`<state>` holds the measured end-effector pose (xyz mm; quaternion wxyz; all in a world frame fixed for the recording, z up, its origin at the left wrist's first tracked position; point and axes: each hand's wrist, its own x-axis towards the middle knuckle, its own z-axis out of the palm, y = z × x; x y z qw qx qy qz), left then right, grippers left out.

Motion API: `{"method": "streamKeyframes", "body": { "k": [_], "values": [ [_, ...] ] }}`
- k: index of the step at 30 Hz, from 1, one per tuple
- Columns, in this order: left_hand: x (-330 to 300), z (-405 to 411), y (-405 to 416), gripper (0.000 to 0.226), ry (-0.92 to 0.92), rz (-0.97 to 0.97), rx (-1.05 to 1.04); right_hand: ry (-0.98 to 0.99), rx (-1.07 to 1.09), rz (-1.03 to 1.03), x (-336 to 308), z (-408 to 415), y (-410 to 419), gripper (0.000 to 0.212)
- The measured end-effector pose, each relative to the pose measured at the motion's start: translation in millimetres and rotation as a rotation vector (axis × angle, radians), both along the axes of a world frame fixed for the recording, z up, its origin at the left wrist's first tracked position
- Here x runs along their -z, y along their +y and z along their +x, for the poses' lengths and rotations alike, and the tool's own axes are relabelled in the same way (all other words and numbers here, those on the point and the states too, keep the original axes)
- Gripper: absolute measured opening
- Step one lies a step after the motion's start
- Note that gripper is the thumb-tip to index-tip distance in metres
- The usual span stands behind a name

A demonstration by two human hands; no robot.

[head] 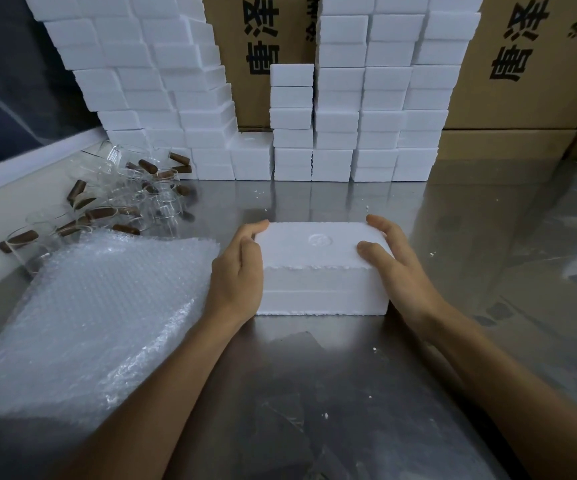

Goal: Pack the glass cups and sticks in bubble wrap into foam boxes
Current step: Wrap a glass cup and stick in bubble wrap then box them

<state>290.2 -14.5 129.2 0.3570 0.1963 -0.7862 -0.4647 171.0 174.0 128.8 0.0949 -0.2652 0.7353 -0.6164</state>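
Note:
A closed white foam box (318,271) sits on the steel table (315,375) in front of me. My left hand (240,268) grips its left end, fingers curled over the lid's far corner. My right hand (392,258) grips its right end, thumb on the lid and fingers round the far edge. A stack of bubble wrap sheets (96,313) lies to the left. Behind the wrap, a heap of clear glass cups (134,195) with brown sticks (101,213) in them lies at the table's left back.
Stacks of white foam boxes (335,126) line the back of the table, with large cardboard cartons (529,81) behind them. A white ledge and dark window (20,98) run along the left. Small foam crumbs dot the tabletop.

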Motion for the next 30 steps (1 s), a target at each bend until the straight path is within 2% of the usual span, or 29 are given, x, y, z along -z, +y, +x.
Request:
{"method": "streamKeyframes", "body": {
  "k": [3, 8, 12, 15, 19, 23, 27, 30],
  "values": [
    [-0.2, -0.5, 0.6, 0.052, 0.004, 0.010, -0.008, -0.003, -0.002, -0.003, 0.8, 2.3, 0.4, 0.046],
    [-6.0, 3.2, 3.4, 0.034, -0.082, 0.065, -0.025, -0.022, -0.031, 0.011, -0.6, 1.3, 2.0, 0.046],
    [-19.3, 8.2, -5.9, 0.054, -0.365, 0.096, -0.105, -0.066, -0.097, 0.047, -10.5, -5.3, 5.8, 0.054],
    [-29.1, 14.4, -13.8, 0.066, -0.433, 0.327, -0.017, -0.180, -0.159, 0.038, -19.0, -15.4, 10.8, 0.059],
    [-29.4, 17.2, -17.8, 0.080, -0.540, 0.363, 0.068, -0.267, -0.185, 0.027, -23.8, -19.0, 11.0, 0.058],
    [-28.2, 17.1, -10.6, 0.077, -0.493, 0.414, 0.085, -0.326, -0.169, -0.014, -21.9, -20.2, 10.9, 0.075],
    [-30.7, 13.6, 5.5, 0.050, -0.356, 0.521, 0.087, -0.365, -0.182, -0.101, -18.3, -19.7, 13.1, 0.069],
    [-33.2, 10.4, 18.8, 0.057, -0.223, 0.589, 0.036, -0.440, -0.180, -0.167, -18.2, -20.4, 16.5, 0.066]
  ]
}}
